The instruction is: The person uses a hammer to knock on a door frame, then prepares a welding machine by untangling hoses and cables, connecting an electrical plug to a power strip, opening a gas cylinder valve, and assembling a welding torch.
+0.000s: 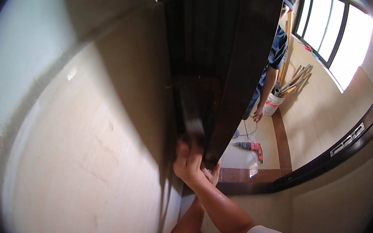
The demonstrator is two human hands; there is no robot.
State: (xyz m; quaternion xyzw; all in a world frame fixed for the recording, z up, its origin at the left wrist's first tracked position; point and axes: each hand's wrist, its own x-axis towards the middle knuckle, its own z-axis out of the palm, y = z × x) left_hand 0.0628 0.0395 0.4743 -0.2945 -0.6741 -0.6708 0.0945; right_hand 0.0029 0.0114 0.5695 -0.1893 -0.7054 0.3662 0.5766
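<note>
A dark brown door (243, 69) stands edge-on in front of me. My right hand (186, 162), its forearm crossing over the left one, is closed at the door's shadowed side. A blurred, greyish long piece (191, 118) rises just above its fingers; its kind is too smeared and dark to make out. Lower and slightly to the right, my left hand (213, 173) wraps the near edge of the door, partly hidden behind the right wrist.
Pale tiled wall (78, 164) rises close on the left. Past the door, a red and black power drill (250, 148) lies on the floor, near another person's hand (258, 114). A bucket (272, 105) holds wooden strips. The dark door frame (310, 169) carries a metal strike plate (348, 139).
</note>
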